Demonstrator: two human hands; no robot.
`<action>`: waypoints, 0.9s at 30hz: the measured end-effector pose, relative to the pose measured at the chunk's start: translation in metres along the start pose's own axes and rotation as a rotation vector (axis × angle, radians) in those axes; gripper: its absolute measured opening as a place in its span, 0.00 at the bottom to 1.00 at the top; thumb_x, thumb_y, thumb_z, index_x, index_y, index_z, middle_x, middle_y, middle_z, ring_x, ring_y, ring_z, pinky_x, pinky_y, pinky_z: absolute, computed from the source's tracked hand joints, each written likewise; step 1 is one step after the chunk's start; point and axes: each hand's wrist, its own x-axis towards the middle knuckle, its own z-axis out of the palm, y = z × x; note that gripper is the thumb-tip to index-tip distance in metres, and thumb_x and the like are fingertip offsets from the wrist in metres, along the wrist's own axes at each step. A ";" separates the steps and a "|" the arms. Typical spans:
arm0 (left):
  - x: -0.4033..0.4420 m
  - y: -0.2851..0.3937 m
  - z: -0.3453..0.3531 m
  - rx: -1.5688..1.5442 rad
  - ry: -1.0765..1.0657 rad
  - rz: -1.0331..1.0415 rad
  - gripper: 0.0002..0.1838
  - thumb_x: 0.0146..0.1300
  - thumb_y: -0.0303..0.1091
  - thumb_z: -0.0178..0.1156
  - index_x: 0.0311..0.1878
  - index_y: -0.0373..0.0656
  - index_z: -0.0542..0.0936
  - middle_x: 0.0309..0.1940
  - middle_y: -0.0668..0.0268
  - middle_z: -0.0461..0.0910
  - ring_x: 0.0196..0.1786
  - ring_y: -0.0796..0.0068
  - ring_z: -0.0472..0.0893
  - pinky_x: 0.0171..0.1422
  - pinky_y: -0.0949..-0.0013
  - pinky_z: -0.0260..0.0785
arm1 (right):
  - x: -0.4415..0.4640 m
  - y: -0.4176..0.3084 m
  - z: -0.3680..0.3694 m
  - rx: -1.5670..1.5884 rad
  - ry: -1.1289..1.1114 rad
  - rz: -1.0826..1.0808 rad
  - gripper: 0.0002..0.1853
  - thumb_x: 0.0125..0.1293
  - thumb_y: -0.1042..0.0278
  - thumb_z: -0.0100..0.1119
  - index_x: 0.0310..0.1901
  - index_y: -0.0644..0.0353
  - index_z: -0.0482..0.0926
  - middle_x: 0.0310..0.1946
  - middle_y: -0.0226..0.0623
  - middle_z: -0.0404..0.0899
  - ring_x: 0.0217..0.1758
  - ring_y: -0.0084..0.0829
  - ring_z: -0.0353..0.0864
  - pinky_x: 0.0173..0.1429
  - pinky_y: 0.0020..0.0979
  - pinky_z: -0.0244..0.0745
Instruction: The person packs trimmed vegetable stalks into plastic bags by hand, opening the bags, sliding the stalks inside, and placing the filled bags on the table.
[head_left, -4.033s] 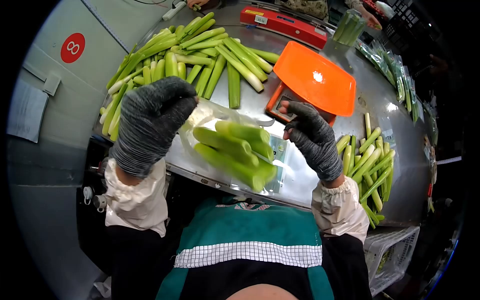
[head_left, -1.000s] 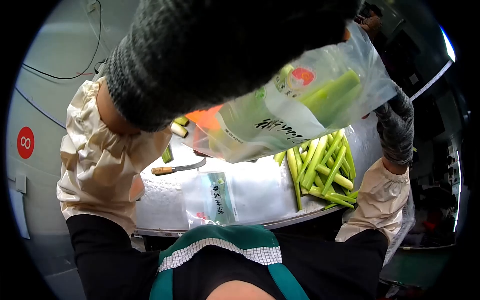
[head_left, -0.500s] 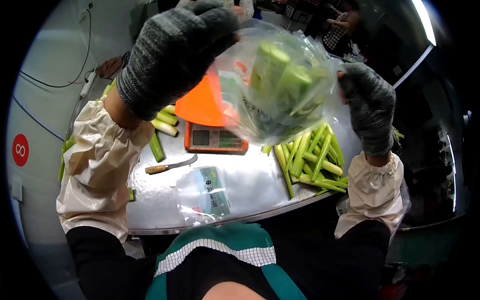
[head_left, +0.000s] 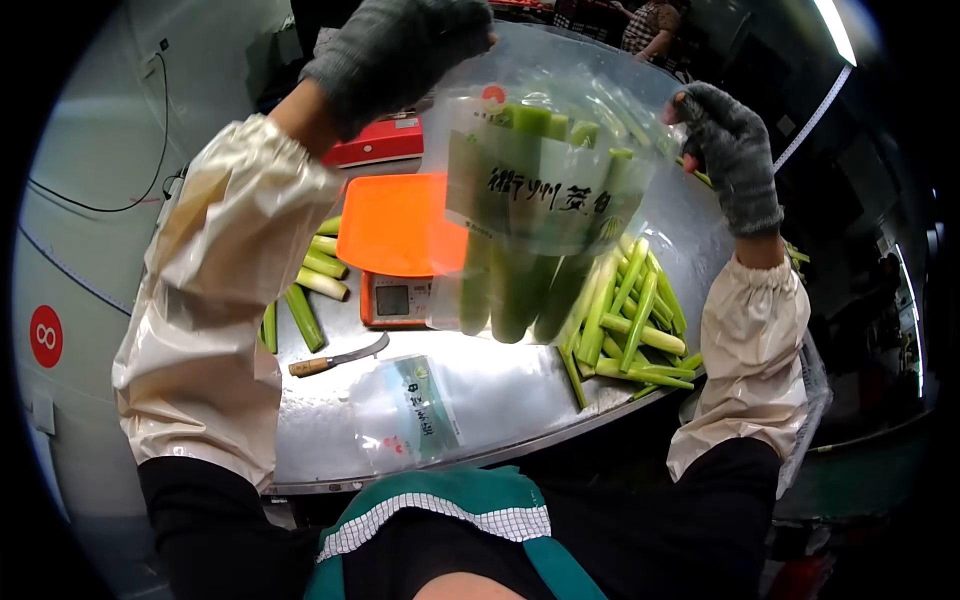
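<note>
1. The table's [head_left: 515,395] near edge curves through 6 o'clock; bare metal lies between the flat bag [head_left: 420,410] at 7 and the loose stalks [head_left: 645,320] at 3.
2. The knife [head_left: 325,361] lies at 8, tip towards 2.
3. The filled bag [head_left: 530,200] is raised above the table, its stalks' long axis roughly 12 to 6.
4. Left hand [head_left: 410,55], at 11, pinches its upper edge; right hand [head_left: 735,150], at 2, curls beside it, grip unclear.
5. The scale [head_left: 390,225] sits at 10.
</note>
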 end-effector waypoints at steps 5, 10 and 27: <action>0.072 -0.036 0.067 -0.011 -0.086 -0.273 0.04 0.48 0.30 0.60 0.27 0.42 0.77 0.20 0.61 0.76 0.25 0.68 0.76 0.31 0.68 0.68 | 0.060 0.058 -0.010 0.034 0.003 0.263 0.09 0.61 0.65 0.53 0.35 0.62 0.76 0.24 0.30 0.77 0.16 0.17 0.71 0.20 0.17 0.68; 0.108 -0.092 0.162 -0.088 -0.151 -0.469 0.06 0.54 0.33 0.58 0.33 0.42 0.76 0.19 0.63 0.77 0.24 0.73 0.79 0.33 0.72 0.69 | 0.126 0.167 -0.004 -0.005 0.053 0.360 0.10 0.61 0.67 0.51 0.36 0.66 0.77 0.24 0.38 0.77 0.21 0.24 0.77 0.21 0.21 0.73; -0.026 -0.198 0.378 0.259 -0.382 0.084 0.05 0.53 0.26 0.51 0.31 0.37 0.75 0.25 0.56 0.76 0.30 0.60 0.77 0.36 0.65 0.69 | 0.000 0.375 0.129 -0.375 0.075 0.002 0.08 0.54 0.70 0.55 0.37 0.59 0.78 0.38 0.40 0.77 0.41 0.38 0.77 0.47 0.30 0.70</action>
